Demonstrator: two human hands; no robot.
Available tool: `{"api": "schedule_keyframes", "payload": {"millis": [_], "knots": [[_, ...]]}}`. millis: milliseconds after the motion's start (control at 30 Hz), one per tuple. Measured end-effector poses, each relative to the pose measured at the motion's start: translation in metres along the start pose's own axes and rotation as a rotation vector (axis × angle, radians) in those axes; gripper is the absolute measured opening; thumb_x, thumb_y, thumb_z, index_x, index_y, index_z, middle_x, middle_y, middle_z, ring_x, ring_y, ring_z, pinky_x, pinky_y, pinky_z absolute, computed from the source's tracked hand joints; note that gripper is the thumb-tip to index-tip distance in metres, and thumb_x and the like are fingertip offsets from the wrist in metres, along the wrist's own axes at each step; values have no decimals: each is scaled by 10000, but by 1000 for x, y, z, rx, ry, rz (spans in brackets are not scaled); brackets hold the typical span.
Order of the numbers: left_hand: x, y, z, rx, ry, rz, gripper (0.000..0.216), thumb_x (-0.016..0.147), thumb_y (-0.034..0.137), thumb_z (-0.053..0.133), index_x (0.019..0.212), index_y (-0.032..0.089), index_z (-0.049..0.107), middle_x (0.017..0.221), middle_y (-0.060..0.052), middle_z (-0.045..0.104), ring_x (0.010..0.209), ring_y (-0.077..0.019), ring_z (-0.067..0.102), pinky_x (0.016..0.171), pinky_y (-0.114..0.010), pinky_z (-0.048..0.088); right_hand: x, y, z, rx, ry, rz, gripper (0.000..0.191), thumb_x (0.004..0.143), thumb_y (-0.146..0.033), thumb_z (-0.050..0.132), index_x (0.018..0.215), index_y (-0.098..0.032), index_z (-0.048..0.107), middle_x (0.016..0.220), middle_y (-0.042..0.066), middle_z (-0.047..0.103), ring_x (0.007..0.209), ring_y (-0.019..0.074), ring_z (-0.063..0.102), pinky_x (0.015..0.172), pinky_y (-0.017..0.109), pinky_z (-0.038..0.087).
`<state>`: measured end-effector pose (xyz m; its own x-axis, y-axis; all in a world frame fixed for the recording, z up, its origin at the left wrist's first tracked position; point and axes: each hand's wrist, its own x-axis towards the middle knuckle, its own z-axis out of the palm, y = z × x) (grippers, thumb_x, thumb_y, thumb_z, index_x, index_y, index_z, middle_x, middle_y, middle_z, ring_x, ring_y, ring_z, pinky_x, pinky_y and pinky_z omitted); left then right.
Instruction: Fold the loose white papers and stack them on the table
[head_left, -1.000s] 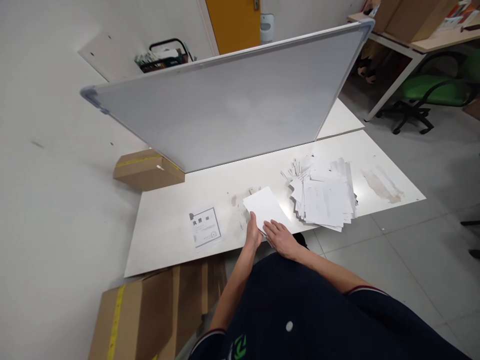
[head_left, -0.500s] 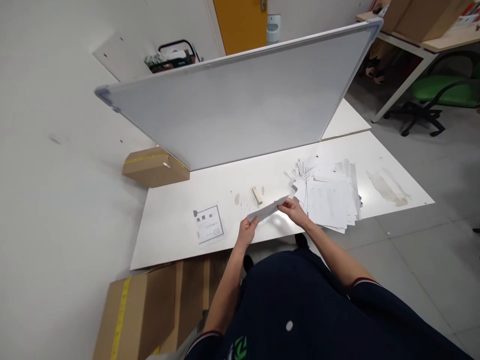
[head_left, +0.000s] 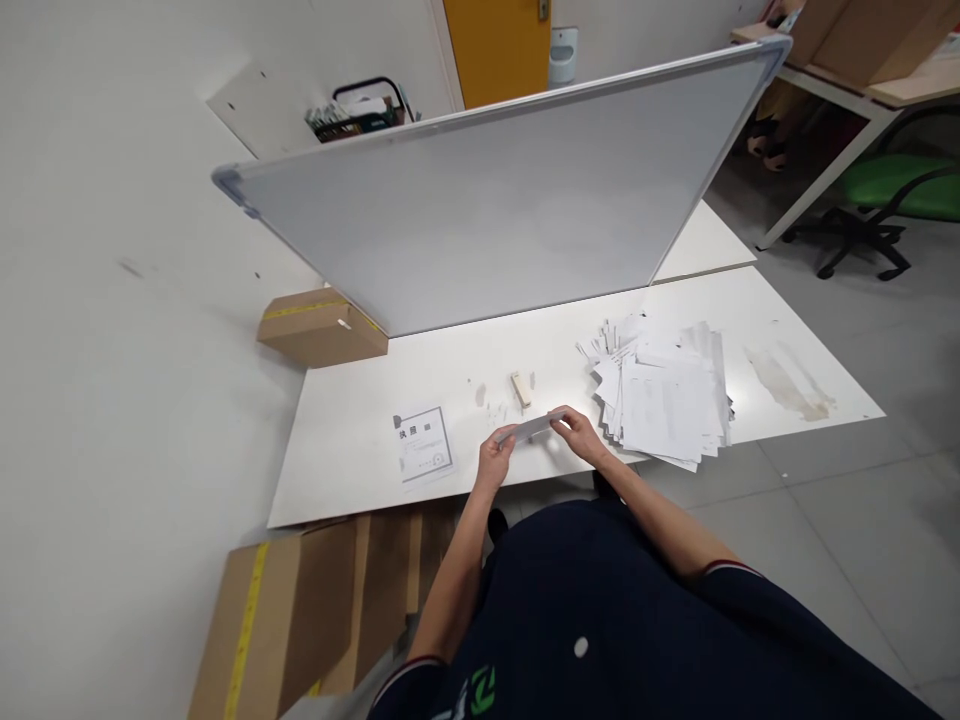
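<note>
A white sheet of paper [head_left: 531, 428] is held edge-on just above the near edge of the low white board [head_left: 352, 470], so it shows as a thin grey strip. My left hand [head_left: 496, 462] pinches its left end. Its right end is gripped by my right hand [head_left: 579, 436]. A printed document [head_left: 424, 443] lies flat to the left of my hands. Just beyond the held sheet rests a small beige block [head_left: 520, 388]. To the right sits a fanned stack of printed papers [head_left: 664, 394].
A large whiteboard [head_left: 495, 205] leans upright behind the low board. One cardboard box [head_left: 319, 326] lies at the far left, flattened cardboard [head_left: 300, 610] at the near left. A desk and green chair [head_left: 892, 190] stand at the far right on grey tiles.
The sheet lay flat under both hands a second ago. It has since been lifted and turned edge-on, with my right hand sliding along to its far end. The view drifted slightly.
</note>
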<state>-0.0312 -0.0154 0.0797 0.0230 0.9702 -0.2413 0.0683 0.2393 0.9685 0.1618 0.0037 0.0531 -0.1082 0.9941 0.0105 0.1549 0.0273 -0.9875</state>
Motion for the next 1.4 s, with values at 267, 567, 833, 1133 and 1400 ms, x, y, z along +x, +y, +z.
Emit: {"api": "schedule_keyframes", "payload": {"millis": [267,567,833,1133,1400], "knots": [[2,-4,-4,-134,108,-53,252,664,350,612,764,121,642,688,-28,625,738,-175,573,694,-284,442,2,-11,-11,-246,-163,28,243,765,-344,476,901,-194,611,892,35,632,839,184,566,738,288,423],[-14,-29,-38,385,39,192,410,708,201,523,1118,215,519,1154,-60,536,1099,-180,455,952,-352,328,1,-80,-22,-1218,-420,-150,174,786,-155,427,858,-157,585,846,99,597,827,208,535,666,280,353],[-2,-78,-17,783,-212,388,328,763,184,475,1077,218,565,1116,-66,569,1070,-203,472,935,-403,336,-11,-51,7,-1394,-525,-36,196,777,-51,387,860,-144,538,845,114,572,781,208,533,615,285,347],[5,-77,-19,614,-146,297,251,792,255,455,983,207,612,995,-57,623,971,-189,520,887,-357,369,-11,-48,9,-1328,-538,-21,172,836,-141,370,949,-172,496,889,106,577,821,202,534,646,283,349],[10,-63,-8,-49,249,-142,427,709,431,546,1014,132,560,820,-68,629,751,-145,589,713,-273,450,-4,-16,-24,-820,-297,294,241,841,-314,362,838,-151,540,810,85,618,753,181,558,618,243,364]]}}
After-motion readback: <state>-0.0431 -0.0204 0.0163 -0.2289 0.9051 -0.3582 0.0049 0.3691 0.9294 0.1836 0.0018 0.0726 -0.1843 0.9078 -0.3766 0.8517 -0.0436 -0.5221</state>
